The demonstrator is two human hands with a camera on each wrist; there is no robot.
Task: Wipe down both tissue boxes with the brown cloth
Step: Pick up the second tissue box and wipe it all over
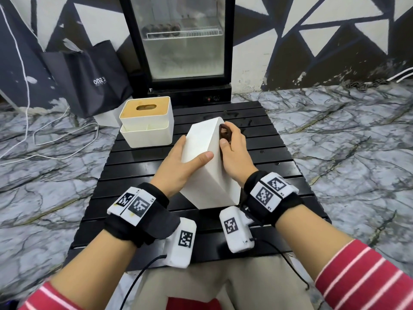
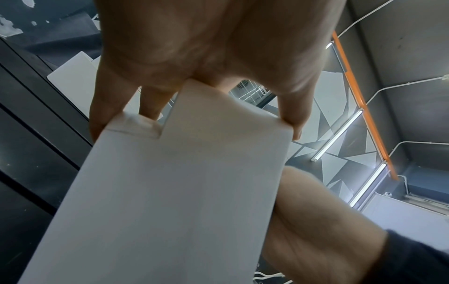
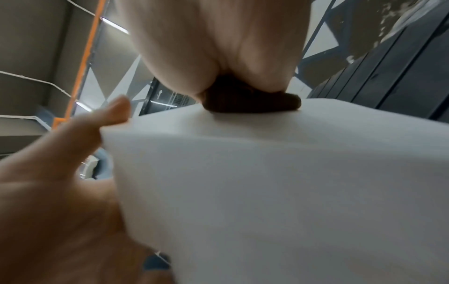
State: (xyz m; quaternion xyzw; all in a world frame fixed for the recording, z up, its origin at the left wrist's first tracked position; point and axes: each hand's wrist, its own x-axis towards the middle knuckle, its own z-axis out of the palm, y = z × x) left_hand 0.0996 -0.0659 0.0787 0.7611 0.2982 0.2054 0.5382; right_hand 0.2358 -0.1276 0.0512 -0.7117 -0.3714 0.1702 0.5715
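Observation:
A plain white tissue box (image 1: pixel 206 166) is tipped up on edge over the black slatted table (image 1: pixel 257 139). My left hand (image 1: pixel 178 163) grips it from the left, thumb across its upper face and fingers behind. My right hand (image 1: pixel 233 153) holds the bunched brown cloth (image 1: pixel 223 134) and presses it against the box's right side near the far top corner. In the right wrist view the cloth (image 3: pixel 252 101) sits between my palm and the box (image 3: pixel 279 182). The left wrist view shows the box (image 2: pixel 170 182) held between fingers and thumb. A second white tissue box (image 1: pixel 146 123) with a tan lid stands at the table's far left.
A glass-door mini fridge (image 1: pixel 183 48) stands just behind the table. A black paper bag (image 1: pixel 93 79) leans on the wall at the left, with white cables (image 1: pixel 55 139) on the marble floor. My knees are under the table's near edge.

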